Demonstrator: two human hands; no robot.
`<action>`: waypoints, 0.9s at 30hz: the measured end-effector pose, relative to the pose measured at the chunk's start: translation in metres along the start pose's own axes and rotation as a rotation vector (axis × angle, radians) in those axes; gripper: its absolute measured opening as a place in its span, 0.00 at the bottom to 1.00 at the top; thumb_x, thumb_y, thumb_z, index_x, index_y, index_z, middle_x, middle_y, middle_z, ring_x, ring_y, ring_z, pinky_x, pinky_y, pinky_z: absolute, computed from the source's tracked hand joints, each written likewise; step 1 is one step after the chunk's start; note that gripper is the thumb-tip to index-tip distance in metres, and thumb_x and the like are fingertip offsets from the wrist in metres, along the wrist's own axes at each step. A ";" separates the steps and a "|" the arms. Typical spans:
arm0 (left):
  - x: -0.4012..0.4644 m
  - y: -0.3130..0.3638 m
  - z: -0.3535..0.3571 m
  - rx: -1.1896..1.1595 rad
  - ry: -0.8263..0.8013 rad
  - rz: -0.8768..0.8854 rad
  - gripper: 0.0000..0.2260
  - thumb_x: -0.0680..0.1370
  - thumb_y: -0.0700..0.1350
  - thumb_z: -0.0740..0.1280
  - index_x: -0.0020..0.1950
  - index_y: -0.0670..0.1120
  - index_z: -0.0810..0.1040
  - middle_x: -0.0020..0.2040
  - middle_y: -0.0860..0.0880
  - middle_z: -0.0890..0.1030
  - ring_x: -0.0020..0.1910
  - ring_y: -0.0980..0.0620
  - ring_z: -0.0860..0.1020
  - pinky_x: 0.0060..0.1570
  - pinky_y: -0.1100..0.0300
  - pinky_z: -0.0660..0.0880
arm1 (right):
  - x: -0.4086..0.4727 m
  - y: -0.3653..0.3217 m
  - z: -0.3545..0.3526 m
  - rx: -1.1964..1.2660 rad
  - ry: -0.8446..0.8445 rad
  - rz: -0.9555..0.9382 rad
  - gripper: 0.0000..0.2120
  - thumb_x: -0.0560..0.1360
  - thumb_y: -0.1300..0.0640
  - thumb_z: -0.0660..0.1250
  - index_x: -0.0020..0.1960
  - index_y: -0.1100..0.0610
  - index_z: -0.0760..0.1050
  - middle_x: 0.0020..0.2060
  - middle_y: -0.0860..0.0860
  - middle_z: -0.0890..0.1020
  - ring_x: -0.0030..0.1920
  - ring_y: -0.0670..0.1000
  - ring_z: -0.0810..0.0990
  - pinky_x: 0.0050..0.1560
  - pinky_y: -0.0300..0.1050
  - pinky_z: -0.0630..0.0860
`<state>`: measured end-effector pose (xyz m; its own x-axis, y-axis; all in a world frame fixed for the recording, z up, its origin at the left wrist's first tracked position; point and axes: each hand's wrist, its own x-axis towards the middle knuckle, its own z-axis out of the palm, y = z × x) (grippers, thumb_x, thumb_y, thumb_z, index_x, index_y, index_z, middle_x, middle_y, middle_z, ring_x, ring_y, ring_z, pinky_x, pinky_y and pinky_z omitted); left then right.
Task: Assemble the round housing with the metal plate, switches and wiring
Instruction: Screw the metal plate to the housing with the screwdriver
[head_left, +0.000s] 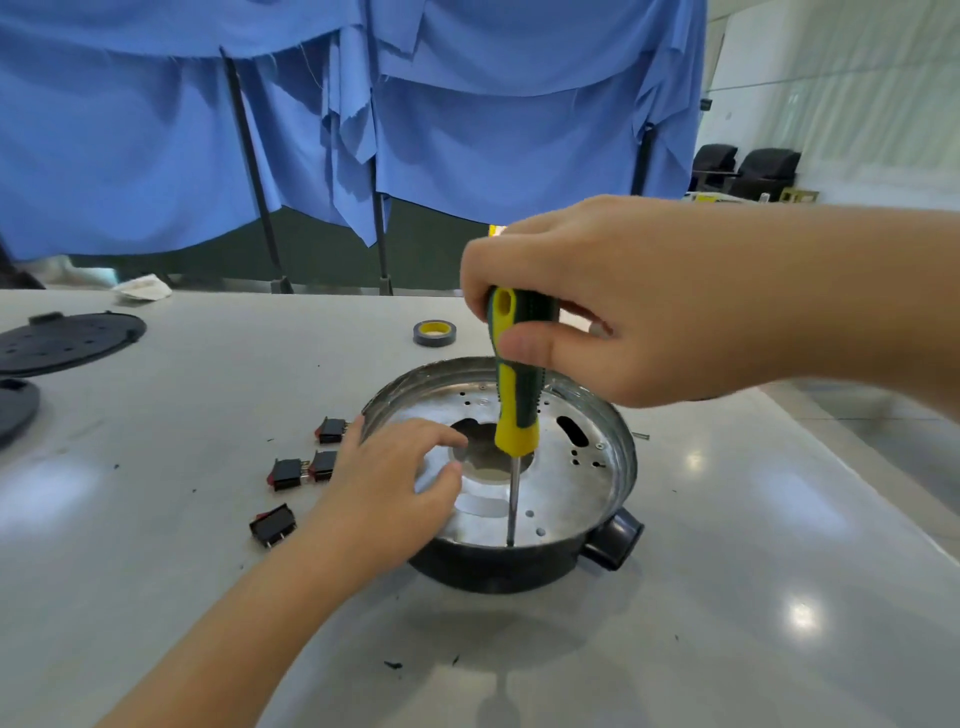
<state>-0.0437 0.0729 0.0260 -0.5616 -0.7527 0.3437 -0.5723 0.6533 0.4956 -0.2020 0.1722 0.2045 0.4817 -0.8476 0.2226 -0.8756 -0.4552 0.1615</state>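
Right hand (613, 301) grips the screwdriver (514, 384) upright, tip straight below it on the metal plate (566, 483) (near rim); left hand (400, 483), relaxed, steadies the plate beside the shaft

The right grip (597, 306) is curled tight from above, while the left grip (395, 483) reaches forward with bent fingers.

There is one view only — a wide-angle camera worn on the person's head, looking forward and down over the bench (727, 597). It sits close above the hands, with both forearms entering from the bottom and right edges and the round housing (498, 569) near the centre. Farther off, the frame reaches a blue cloth backdrop (467, 130) — its lines bowed by the lens.
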 end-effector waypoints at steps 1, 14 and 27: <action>-0.004 0.001 0.003 -0.025 0.073 0.037 0.08 0.79 0.48 0.62 0.54 0.55 0.79 0.53 0.62 0.79 0.56 0.62 0.74 0.73 0.51 0.53 | 0.000 -0.002 -0.002 -0.077 0.003 0.032 0.14 0.74 0.39 0.53 0.46 0.48 0.68 0.31 0.46 0.72 0.31 0.45 0.71 0.32 0.37 0.64; -0.022 0.006 0.021 0.045 0.345 0.307 0.17 0.78 0.45 0.54 0.30 0.52 0.55 0.25 0.55 0.54 0.24 0.53 0.55 0.32 0.65 0.56 | 0.014 -0.010 -0.002 0.165 -0.167 0.192 0.08 0.80 0.53 0.56 0.57 0.44 0.66 0.46 0.41 0.71 0.39 0.40 0.73 0.38 0.35 0.69; -0.019 0.004 0.026 0.101 0.364 0.332 0.17 0.77 0.45 0.54 0.31 0.54 0.53 0.25 0.56 0.53 0.24 0.58 0.53 0.32 0.66 0.55 | 0.008 -0.007 -0.004 0.118 -0.159 0.263 0.04 0.80 0.50 0.54 0.53 0.45 0.66 0.39 0.41 0.75 0.36 0.45 0.73 0.33 0.39 0.67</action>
<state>-0.0508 0.0924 0.0007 -0.4886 -0.4710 0.7344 -0.4633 0.8533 0.2391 -0.1920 0.1698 0.2090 0.2354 -0.9680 0.0872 -0.9717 -0.2360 0.0036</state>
